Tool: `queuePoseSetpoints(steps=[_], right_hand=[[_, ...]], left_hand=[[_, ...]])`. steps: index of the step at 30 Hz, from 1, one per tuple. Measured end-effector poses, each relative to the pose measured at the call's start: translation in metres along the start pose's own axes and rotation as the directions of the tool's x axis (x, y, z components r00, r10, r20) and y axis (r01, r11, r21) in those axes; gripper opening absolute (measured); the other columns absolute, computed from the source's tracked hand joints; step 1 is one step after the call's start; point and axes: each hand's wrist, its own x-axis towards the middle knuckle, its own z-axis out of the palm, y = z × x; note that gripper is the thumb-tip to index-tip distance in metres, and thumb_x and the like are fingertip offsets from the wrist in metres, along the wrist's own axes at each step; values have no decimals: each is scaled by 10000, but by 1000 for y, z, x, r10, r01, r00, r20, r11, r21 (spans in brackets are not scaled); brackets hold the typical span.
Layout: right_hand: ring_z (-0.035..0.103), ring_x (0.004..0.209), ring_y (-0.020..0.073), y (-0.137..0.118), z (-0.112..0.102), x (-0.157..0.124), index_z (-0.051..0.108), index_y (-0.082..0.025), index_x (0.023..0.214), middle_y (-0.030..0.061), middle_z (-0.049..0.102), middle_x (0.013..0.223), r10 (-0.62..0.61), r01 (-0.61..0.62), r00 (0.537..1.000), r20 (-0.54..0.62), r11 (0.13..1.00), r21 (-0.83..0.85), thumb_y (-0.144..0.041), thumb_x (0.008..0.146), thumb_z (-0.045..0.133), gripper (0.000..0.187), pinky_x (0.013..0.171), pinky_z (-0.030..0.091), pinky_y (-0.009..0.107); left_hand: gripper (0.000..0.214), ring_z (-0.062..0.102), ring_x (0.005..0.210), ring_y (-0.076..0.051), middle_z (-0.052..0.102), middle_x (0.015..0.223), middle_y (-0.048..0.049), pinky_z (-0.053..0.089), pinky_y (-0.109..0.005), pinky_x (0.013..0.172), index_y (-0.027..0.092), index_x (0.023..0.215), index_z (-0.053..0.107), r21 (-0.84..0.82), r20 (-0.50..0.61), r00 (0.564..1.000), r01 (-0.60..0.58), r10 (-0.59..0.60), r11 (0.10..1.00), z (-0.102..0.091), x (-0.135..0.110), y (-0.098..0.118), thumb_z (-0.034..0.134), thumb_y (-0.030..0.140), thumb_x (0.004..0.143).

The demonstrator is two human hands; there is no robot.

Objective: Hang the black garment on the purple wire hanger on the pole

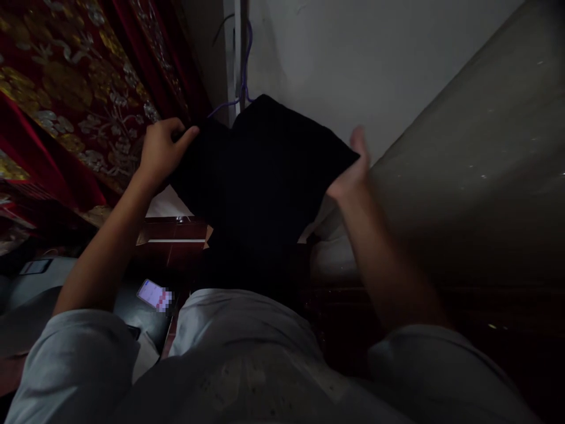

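A black garment (260,188) hangs on a purple hanger (244,76) in front of a white wall. My left hand (162,148) is closed on the garment's left shoulder edge, pinching the cloth. My right hand (353,168) is at the garment's right shoulder edge, thumb up and blurred; its fingers lie behind the fabric, so its hold is unclear. The lower part of the garment drops down toward my body.
A red and gold patterned cloth (66,88) hangs at the left. A lit phone (154,294) lies on a dark surface below my left arm. A pale mattress or cushion (463,176) leans at the right. Dark wooden furniture (176,229) stands behind the garment.
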Motion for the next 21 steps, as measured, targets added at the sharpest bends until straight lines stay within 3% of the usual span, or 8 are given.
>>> queuePoseSetpoints(steps=[4, 8, 11, 14, 16, 17, 19, 21], right_hand=[[657, 857, 251, -19, -10, -2, 618, -204, 703, 88, 662, 776, 58, -56, 994, -93, 998, 22, -755, 735, 650, 553, 693, 514, 385], [687, 963, 285, -48, 3, -11, 631, -206, 743, 96, 674, 810, -104, 121, 981, -161, 987, 103, -593, 793, 700, 396, 776, 564, 399], [682, 1087, 295, -65, 7, -24, 671, -213, 765, 92, 706, 894, -157, 215, 950, -271, 956, 199, -500, 834, 684, 296, 881, 577, 414], [681, 1098, 277, -87, 4, -51, 750, -248, 864, 35, 696, 894, -141, 195, 933, -331, 972, 133, -463, 845, 714, 219, 869, 586, 394], [698, 1040, 274, -104, 6, -74, 786, -300, 989, 3, 700, 903, -144, 140, 980, -137, 989, -36, -469, 817, 757, 243, 812, 594, 385], [704, 1031, 278, -111, 9, -85, 788, -324, 1060, -3, 716, 941, -132, 139, 989, 63, 981, -134, -481, 800, 775, 303, 807, 598, 392], [708, 1069, 287, -121, 19, -101, 763, -361, 1198, 1, 746, 1077, -49, 220, 835, 548, 943, -250, -503, 768, 806, 455, 850, 608, 410], [716, 1075, 269, -121, 28, -106, 730, -377, 1282, 12, 754, 1140, 50, 282, 549, 834, 928, -242, -512, 773, 805, 532, 880, 615, 399]], left_hand=[[34, 542, 889, -128, 685, 962, 40, 406, -287, 954, 196, 956, 645, 35, 5, 987, -159, 159, 987, 8, 2, 26, 617, 213, 946], [685, 441, 1446, -126, 468, 1595, -37, 300, -301, 1240, 118, 1523, 409, -33, 19, 883, -469, 469, 883, 11, 8, 64, 473, -17, 854], [637, 343, 1537, -176, 352, 1644, -177, 251, -324, 1286, -41, 1534, 328, -104, -76, 802, -597, 592, 796, 7, 6, 84, 492, 97, 934], [474, 594, 1323, -240, 594, 1393, -166, 449, -363, 1148, 7, 1425, 464, -338, -97, 905, -422, 414, 841, 1, -1, 100, 493, 219, 1002], [443, 678, 1200, -249, 659, 1249, -127, 520, -383, 1041, 58, 1348, 521, -556, 74, 988, -73, 137, 828, -3, -10, 109, 331, 365, 1090], [554, 678, 1210, -254, 662, 1240, -130, 522, -391, 1035, 62, 1315, 536, -634, 195, 981, 115, 14, 765, -6, -15, 113, 192, 446, 1114], [684, 634, 1293, -248, 639, 1301, -141, 495, -387, 1082, 65, 1251, 560, -685, 384, 916, 364, -112, 631, -11, -32, 117, 31, 473, 1110], [514, 630, 1292, -233, 658, 1272, -132, 490, -375, 1099, 87, 1212, 588, -636, 466, 873, 442, -143, 633, -16, -54, 114, 199, 407, 1106]])
